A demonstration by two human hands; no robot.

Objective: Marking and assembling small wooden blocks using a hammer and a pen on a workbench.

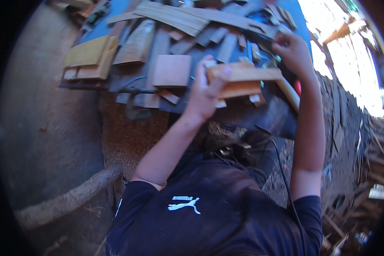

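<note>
My left hand [205, 91] grips a small wooden piece [243, 73] at its left end, the thumb lying on its face. The piece looks like pale boards set one above another with a gap between them. My right hand [291, 49] is raised beyond it, over the far right of the bench, with its fingers curled together. Whatever those fingers hold, if anything, is too blurred to make out. Just left of my left hand is a square, pinkish wooden block [172, 71].
Offcuts and boards cover the blue-topped bench [120, 6], including a long board [170, 17] and a stack of yellowish blocks [88, 57]. A metal clamp [136, 90] sits at the front edge. A black cable [281, 166] hangs by my right side. A log [72, 198] lies lower left.
</note>
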